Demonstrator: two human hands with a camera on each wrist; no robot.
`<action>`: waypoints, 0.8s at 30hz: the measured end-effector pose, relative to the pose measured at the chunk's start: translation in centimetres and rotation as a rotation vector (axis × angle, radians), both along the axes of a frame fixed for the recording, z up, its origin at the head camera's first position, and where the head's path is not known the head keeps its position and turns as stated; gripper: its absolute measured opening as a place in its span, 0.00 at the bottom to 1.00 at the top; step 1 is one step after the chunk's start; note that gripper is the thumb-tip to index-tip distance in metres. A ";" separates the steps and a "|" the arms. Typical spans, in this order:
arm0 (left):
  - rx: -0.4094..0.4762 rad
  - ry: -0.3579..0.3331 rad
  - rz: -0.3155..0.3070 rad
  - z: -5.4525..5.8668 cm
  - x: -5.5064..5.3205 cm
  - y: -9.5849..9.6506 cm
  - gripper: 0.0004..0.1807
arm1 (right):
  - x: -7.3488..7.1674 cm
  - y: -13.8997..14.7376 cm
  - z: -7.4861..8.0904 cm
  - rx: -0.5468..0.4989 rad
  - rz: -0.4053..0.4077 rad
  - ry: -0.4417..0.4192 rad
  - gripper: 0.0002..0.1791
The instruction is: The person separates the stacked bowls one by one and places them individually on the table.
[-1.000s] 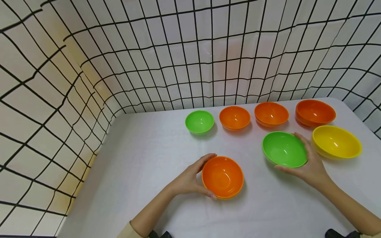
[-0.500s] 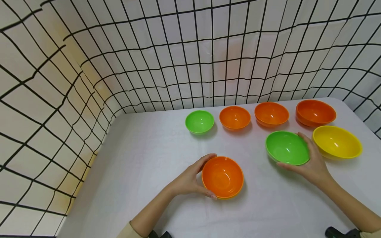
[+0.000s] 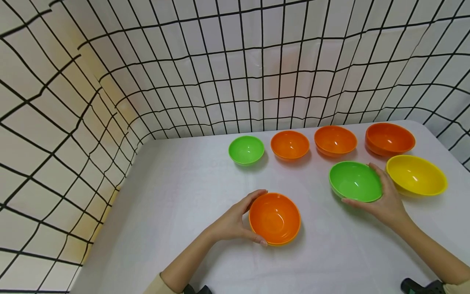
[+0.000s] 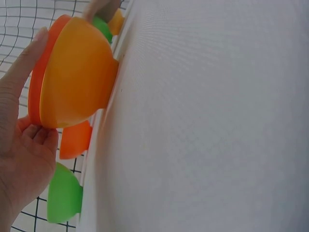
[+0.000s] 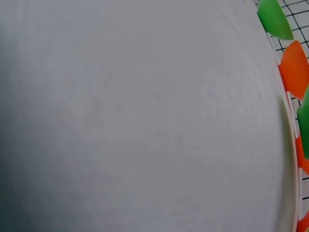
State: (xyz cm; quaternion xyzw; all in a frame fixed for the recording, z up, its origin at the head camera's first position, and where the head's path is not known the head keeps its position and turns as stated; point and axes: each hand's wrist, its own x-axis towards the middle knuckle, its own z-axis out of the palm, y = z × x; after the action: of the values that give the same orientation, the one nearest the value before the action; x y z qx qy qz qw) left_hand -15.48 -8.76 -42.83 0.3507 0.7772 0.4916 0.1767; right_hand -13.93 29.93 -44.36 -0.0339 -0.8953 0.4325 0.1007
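My left hand [image 3: 232, 223] holds the side of an orange bowl [image 3: 275, 218], its thumb near the front and fingers round the back. In the left wrist view, that orange bowl sits nested in a yellow bowl [image 4: 79, 72] standing on the white table. To the right, my right hand [image 3: 390, 206] grips a larger green bowl [image 3: 354, 181] by its right side, thumb at the near rim and fingers at the far rim. Only an edge of the green bowl [image 5: 304, 125] enters the right wrist view, where the hand itself is out of sight.
A back row holds a small green bowl [image 3: 246, 151], two orange bowls [image 3: 289, 145] and a larger dark orange bowl [image 3: 389, 139]. A big yellow bowl [image 3: 416, 175] stands just right of my right hand. Black grid netting [image 3: 205, 65] rises behind the white table [image 3: 165, 196] and along its left.
My right hand and the green bowl have shifted slightly right and toward the back, slowing in the last half second. The left hand and its nested bowls stay put.
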 end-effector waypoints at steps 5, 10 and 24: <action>-0.003 0.003 -0.001 0.0 0.0 0.0 0.60 | -0.1 0.0 0.0 0.007 -0.012 -0.033 0.62; -0.001 0.004 -0.002 0.0 0.0 0.0 0.60 | -0.3 0.1 -0.1 -0.004 -0.017 -0.060 0.61; -0.006 0.000 0.006 -0.1 0.1 0.1 0.60 | -0.4 0.3 -0.7 0.011 -0.014 -0.082 0.64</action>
State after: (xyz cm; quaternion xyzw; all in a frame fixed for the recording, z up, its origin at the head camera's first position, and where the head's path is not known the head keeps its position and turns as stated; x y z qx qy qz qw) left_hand -15.38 -8.70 -42.90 0.3478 0.7797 0.4899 0.1765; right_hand -14.35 30.26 -45.09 -0.0573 -0.9007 0.4253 0.0674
